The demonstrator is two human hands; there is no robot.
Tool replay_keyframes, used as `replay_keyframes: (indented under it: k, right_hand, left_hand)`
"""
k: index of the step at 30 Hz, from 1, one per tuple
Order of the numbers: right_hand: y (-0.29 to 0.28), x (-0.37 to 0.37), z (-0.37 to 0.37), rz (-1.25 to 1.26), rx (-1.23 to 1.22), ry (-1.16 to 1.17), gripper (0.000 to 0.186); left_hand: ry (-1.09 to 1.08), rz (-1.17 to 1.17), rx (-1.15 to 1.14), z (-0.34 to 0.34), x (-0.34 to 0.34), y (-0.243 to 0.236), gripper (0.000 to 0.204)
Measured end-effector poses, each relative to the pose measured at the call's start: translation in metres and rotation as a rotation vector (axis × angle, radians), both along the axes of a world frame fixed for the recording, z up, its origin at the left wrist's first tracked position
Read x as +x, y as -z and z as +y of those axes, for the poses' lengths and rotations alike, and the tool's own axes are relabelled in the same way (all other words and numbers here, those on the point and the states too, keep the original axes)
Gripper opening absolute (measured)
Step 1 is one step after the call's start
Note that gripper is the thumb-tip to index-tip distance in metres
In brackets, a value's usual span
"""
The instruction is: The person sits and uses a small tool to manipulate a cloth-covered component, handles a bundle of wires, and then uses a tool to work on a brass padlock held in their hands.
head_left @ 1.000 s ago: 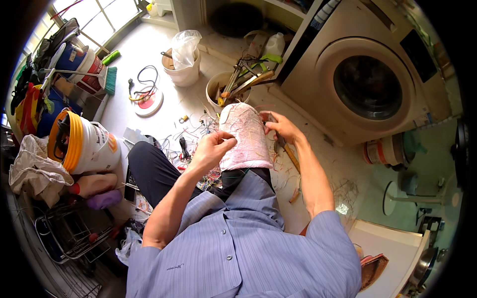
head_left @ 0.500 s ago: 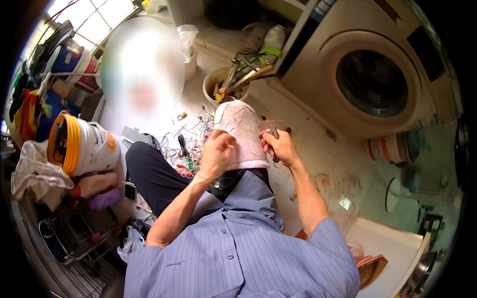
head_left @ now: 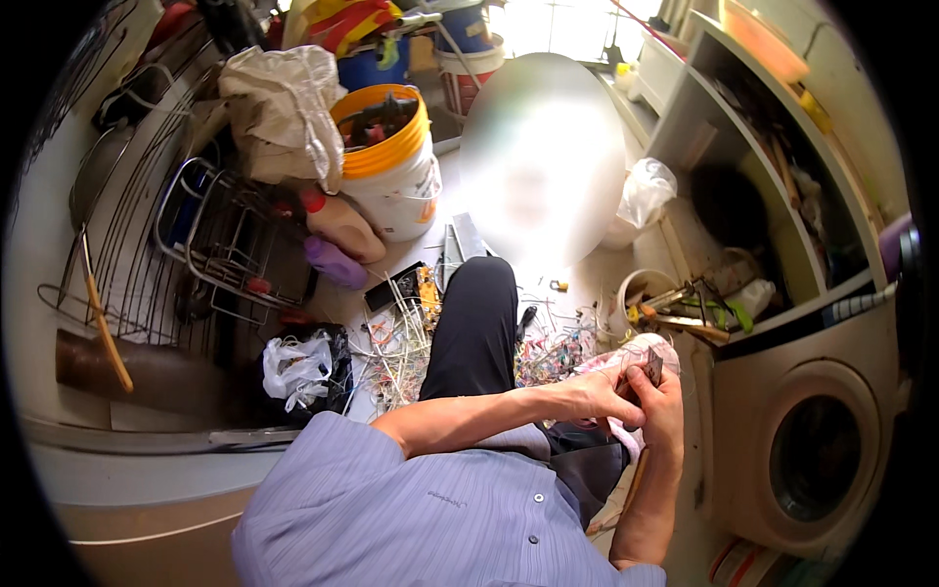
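Clock is picture-based, 12 at top. Dark hand tool [head_left: 654, 363] sits at about 4 from view center, over the pink cloth-covered cylinder [head_left: 648, 346]. Right hand [head_left: 663, 406]: closed around the tool. Left hand [head_left: 599, 395]: right up against it, fingers curled; can't tell if it grips anything. From the tool: loose wires [head_left: 553, 360] on the floor at 9, tool-filled bucket [head_left: 619, 311] near at 12, washing machine [head_left: 738, 430] at 4. Farther out at 10: white bucket with yellow rim [head_left: 391, 201], purple bottle [head_left: 335, 262] near it.
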State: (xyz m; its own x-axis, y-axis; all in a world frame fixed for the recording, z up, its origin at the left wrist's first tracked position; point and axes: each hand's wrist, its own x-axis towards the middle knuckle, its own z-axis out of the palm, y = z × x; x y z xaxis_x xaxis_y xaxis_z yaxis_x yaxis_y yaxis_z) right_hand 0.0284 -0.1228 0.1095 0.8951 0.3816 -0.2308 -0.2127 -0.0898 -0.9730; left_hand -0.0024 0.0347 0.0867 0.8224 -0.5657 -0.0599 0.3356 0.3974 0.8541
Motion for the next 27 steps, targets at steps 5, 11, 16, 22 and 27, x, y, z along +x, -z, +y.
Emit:
replay_keyframes:
  k: [5, 11, 16, 22, 27]
  right_hand:
    - [0.003, 0.013, 0.025, -0.364, -0.366, -0.234, 0.012]
    - [-0.037, 0.021, 0.051, -0.162, -0.318, -0.521, 0.011]
    - [-0.061, 0.030, 0.048, -0.095, -0.324, -0.521, 0.027]
    - [-0.019, 0.055, 0.031, -0.098, -0.336, -0.370, 0.030]
    - [0.024, 0.051, 0.036, -0.016, -0.385, -0.350, 0.028]
  left_hand:
    - [-0.103, 0.168, 0.022, 0.027, -0.014, -0.006, 0.014]
    - [-0.142, 0.201, -0.049, 0.044, -0.018, 0.034, 0.017]
    - [-0.391, 0.100, 0.146, 0.077, -0.025, 0.045, 0.017]
    - [-0.897, -0.003, 0.355, 0.115, -0.017, 0.067, 0.019]
    - [-1.109, -0.164, 0.603, 0.167, -0.006, 0.038, 0.022]
